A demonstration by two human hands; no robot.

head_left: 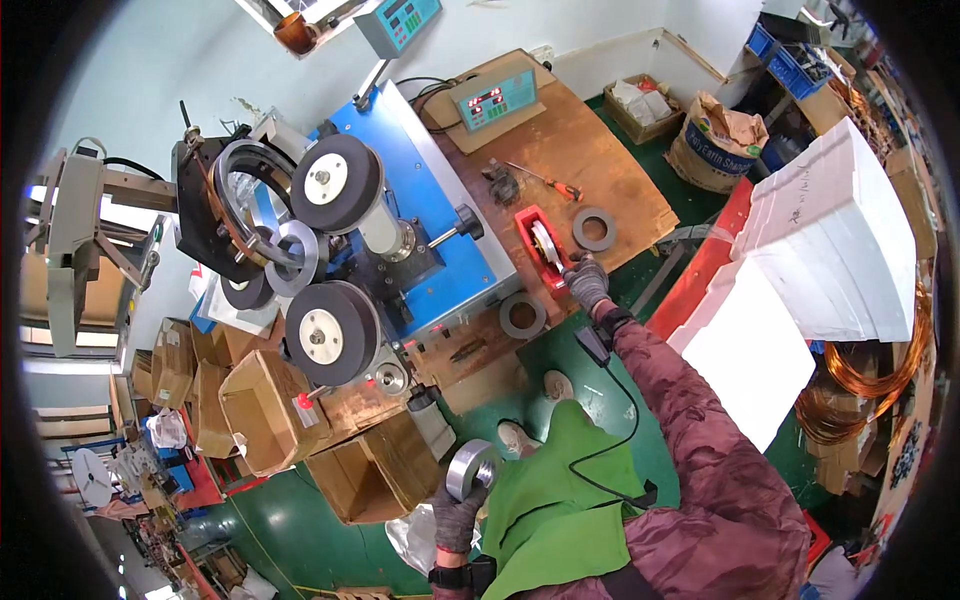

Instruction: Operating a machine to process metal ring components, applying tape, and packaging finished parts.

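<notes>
My left hand (458,515), in a dark grey glove, grips a shiny silver ring-shaped core (473,468) low in the picture, in front of the green apron. At the bench's near right edge, my gloved right hand (587,282) has its fingers closed at the near end of a red tape dispenser (530,237). A pale tape roll (546,246) sits in that dispenser. What the right fingertips pinch, if anything, is too small to make out. Flat grey rings lie close by: one ring (593,214) right of the dispenser, another ring (505,318) on its left.
A blue winding machine (425,185) with large black rollers (322,338) and a silver ring (313,262) fills the left. A screwdriver (555,184) and a display box (500,100) are on the wooden bench (610,150). Cardboard boxes (350,500) stand below; white foam boxes (840,240) at right.
</notes>
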